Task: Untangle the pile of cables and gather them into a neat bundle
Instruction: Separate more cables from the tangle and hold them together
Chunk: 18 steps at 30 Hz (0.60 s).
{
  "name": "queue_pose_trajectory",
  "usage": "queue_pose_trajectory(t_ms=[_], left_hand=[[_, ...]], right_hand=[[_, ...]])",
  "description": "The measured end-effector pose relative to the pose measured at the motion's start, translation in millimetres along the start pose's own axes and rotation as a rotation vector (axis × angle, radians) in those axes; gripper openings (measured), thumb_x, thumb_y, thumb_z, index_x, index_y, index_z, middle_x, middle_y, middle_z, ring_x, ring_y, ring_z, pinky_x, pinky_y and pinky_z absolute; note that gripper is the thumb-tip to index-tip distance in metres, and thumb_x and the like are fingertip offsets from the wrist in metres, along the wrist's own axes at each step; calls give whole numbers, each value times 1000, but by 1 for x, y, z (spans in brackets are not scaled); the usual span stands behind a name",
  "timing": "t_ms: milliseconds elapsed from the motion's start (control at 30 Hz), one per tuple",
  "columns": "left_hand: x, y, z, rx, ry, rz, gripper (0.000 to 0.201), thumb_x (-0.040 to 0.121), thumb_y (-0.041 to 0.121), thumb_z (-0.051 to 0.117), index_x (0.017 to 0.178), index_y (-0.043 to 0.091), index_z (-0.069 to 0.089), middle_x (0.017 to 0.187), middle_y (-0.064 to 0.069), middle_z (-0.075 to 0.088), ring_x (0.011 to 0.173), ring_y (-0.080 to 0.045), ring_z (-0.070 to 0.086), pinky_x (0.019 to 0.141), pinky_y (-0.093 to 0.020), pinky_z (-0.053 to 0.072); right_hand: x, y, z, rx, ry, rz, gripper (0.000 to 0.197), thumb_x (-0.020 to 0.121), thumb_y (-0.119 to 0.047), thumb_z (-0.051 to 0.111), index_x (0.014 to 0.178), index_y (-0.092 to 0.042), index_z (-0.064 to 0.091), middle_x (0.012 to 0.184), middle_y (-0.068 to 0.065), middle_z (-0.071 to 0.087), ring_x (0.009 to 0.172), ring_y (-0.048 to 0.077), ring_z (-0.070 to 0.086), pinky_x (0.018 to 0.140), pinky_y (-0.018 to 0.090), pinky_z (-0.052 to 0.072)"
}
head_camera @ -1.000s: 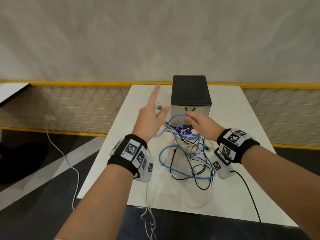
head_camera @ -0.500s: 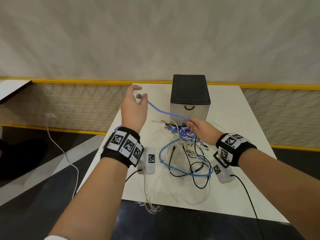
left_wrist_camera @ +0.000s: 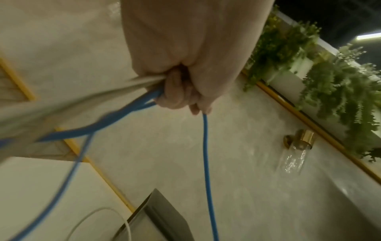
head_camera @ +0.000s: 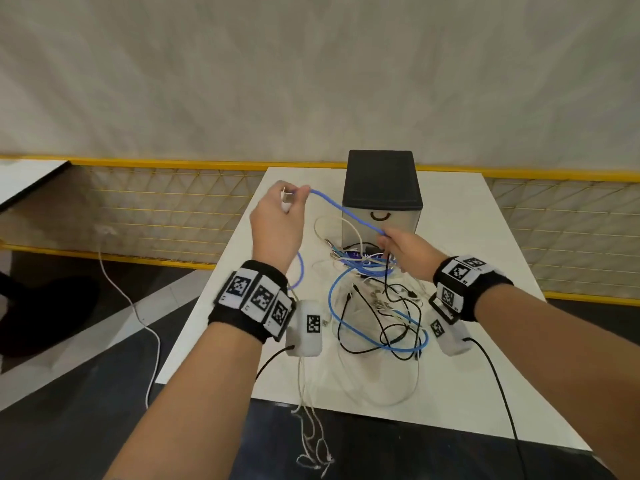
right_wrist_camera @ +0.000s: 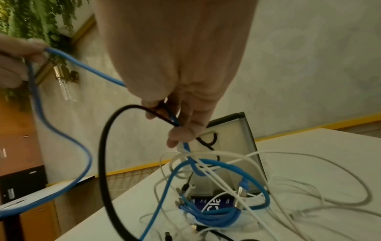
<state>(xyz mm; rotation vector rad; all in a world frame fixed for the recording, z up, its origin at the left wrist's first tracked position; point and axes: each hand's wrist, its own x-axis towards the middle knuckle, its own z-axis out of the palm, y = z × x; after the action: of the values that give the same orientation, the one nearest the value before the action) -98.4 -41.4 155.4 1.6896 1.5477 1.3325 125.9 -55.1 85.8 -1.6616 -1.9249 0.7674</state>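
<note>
A tangle of blue, white and black cables [head_camera: 377, 306] lies on the white table [head_camera: 485, 237] in front of a black-topped box. My left hand [head_camera: 277, 223] is raised at the table's left edge and grips the blue cable [head_camera: 346, 211] near its plug end; in the left wrist view its fingers [left_wrist_camera: 179, 96] are curled round the blue cable [left_wrist_camera: 207, 163]. My right hand [head_camera: 403, 249] pinches the same blue cable lower down, above the pile. The right wrist view shows its fingers [right_wrist_camera: 185, 128] holding the blue cable [right_wrist_camera: 82, 65] together with a black cable [right_wrist_camera: 103, 154].
A box [head_camera: 381, 195] with a black top and a curved handle stands at the table's far middle. White cables [head_camera: 311, 438] hang over the near table edge. A yellow mesh rail [head_camera: 173, 209] runs behind, and a white cord [head_camera: 131, 306] lies on the dark floor at left.
My left hand went from open beside the box to gripping the blue cable's end, and has drawn it up and left. The blue cable now stretches between both hands.
</note>
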Motion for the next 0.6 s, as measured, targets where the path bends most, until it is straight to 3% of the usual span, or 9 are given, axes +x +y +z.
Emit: queue_pose_trajectory(t_ms=[100, 167, 233, 300, 367, 433, 500, 600], left_hand=[[-1, -3, -4, 103, -11, 8, 23, 99, 29, 54, 119, 18, 59, 88, 1, 61, 65, -5, 49, 60, -19, 37], [-11, 3, 2, 105, -156, 77, 42, 99, 32, 54, 140, 26, 47, 89, 1, 60, 72, -4, 50, 73, -18, 42], [-17, 6, 16, 125, -341, 107, 49, 98, 39, 54, 144, 29, 42, 93, -5, 65, 78, -5, 51, 78, -20, 41], [-17, 8, 28, 166, -413, 93, 31, 98, 42, 53, 123, 24, 55, 102, -1, 64, 82, -7, 52, 69, -13, 34], [-13, 11, 30, 146, -346, 112, 17, 98, 40, 54, 98, 23, 55, 87, 3, 60, 69, -5, 49, 57, -10, 34], [-10, 15, 28, 85, -256, 161, 17, 97, 37, 56, 91, 22, 53, 76, 7, 56, 63, -2, 48, 55, -7, 36], [-6, 18, 23, -7, -144, 170, 18, 97, 36, 57, 90, 20, 53, 74, 12, 55, 62, -2, 49, 56, -9, 36], [8, 12, 11, -98, 3, 104, 18, 98, 33, 57, 88, 18, 53, 73, 11, 52, 58, -3, 43, 54, -12, 35]], right_hand=[[4, 0, -7, 8, 68, -40, 20, 103, -19, 33, 102, -14, 52, 93, 7, 56, 84, 33, 58, 48, 13, 42], [8, -14, -13, -21, 107, -148, 18, 102, -20, 36, 99, -17, 54, 93, 8, 51, 77, 22, 53, 52, 10, 43], [13, -33, -19, -88, 135, -273, 20, 101, -19, 38, 101, -14, 58, 87, -1, 45, 74, 10, 49, 59, 10, 42], [17, -49, -23, -107, 167, -367, 21, 100, -18, 40, 106, -10, 59, 84, -7, 43, 71, 3, 47, 64, 14, 43], [20, -53, -23, -68, 180, -391, 18, 100, -15, 42, 102, -8, 58, 82, -10, 42, 70, -1, 48, 66, 16, 44], [22, -42, -17, -18, 153, -326, 15, 99, -12, 41, 92, -12, 54, 81, -11, 44, 68, 1, 49, 67, 22, 48], [20, -18, -8, 18, 69, -163, 20, 98, -8, 38, 85, -18, 50, 80, -1, 48, 68, 13, 51, 67, 36, 50], [15, 8, -1, 24, -8, 45, 18, 100, -10, 37, 90, -10, 51, 82, 13, 51, 74, 26, 52, 66, 43, 51]])
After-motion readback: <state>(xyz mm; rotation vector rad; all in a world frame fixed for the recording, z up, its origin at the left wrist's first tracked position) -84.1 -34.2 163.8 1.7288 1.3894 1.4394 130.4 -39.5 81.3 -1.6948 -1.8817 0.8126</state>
